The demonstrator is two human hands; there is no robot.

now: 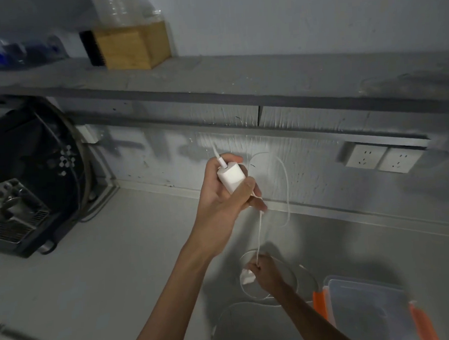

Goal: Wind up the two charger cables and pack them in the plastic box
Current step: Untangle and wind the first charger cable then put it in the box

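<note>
You are working on the 1st of the 2 chargers, and the winding is only just starting; your left hand (225,193), at the centre of the frame, is holding the white charger block (231,176) raised above the surface (105,256), its fingers (250,188) clamped around the block; the charger cable (260,230) is leaving the top of the block, looping out to the right against the wall, and a strand is dropping straight down to your right hand (265,272) in the lower centre; that hand's fingers are pinched together on the strand, close to the surface.

The 2nd charger (247,277) is lying on the surface just beside your right hand, its cable (252,297) spread in loose rings around and below it, not yet wound; whether your right hand is touching it, you cannot tell from this view. The plastic box (368,303), with orange clips, is sitting at the lower right of the frame, near the rings; whether its lid is on is not clear, and nothing appears to be packed yet.

Judging from this, the next move is calling for your right hand to be carrying the strand up and around the block or your left fingers, turn after turn, keeping light tension so the loose loop at the right is not tangling; the box is coming after both are wound.
</note>
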